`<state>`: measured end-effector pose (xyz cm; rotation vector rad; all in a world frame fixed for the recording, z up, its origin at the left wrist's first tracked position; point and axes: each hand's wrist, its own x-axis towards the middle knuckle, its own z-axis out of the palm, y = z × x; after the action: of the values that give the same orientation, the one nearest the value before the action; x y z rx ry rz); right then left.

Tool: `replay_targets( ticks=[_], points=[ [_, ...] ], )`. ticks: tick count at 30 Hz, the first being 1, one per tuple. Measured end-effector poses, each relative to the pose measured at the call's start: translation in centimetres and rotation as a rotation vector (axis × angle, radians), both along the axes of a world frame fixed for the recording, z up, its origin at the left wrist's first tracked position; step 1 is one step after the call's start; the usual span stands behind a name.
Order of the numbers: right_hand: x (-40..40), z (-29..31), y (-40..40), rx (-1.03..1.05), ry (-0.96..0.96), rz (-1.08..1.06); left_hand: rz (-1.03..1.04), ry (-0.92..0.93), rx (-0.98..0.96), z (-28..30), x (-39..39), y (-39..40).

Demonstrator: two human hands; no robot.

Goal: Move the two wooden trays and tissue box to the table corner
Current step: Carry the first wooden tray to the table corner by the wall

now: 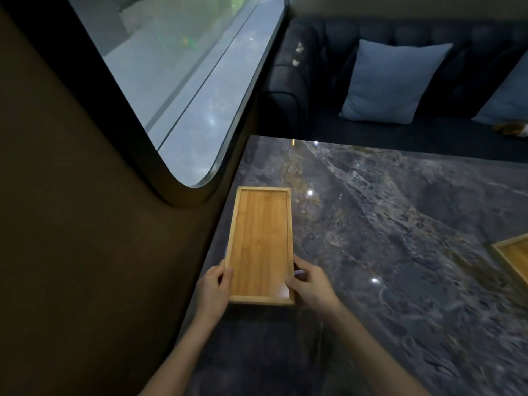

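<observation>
A long, empty wooden tray (261, 241) lies along the left edge of the dark marble table (385, 238), its far end pointing toward the table's far left corner. My left hand (213, 287) grips the tray's near left rim and my right hand (310, 284) grips its near right rim. A second wooden tray (514, 257) shows only its corner at the right edge of the view. No tissue box is in view.
A brown wall (85, 224) with a large rounded window (177, 81) runs right along the table's left side. Beyond the far table edge stands a dark sofa (314, 75) with a light blue cushion (391, 81).
</observation>
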<state>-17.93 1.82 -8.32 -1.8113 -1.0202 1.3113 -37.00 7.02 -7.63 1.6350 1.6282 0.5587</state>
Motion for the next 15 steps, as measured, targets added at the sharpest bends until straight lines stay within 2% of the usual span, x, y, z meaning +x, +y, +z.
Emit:
replay_targets(
  ticks=[11,15],
  points=[
    [-2.1,-1.4,2.5,-0.075,-0.052,-0.014,0.061,0.01,-0.084,-1.9,-1.5,2.6],
    [-2.8,-2.0,3.0,-0.065,-0.13,0.03,0.043,0.057,-0.069,-3.0,-2.0,2.9]
  ],
)
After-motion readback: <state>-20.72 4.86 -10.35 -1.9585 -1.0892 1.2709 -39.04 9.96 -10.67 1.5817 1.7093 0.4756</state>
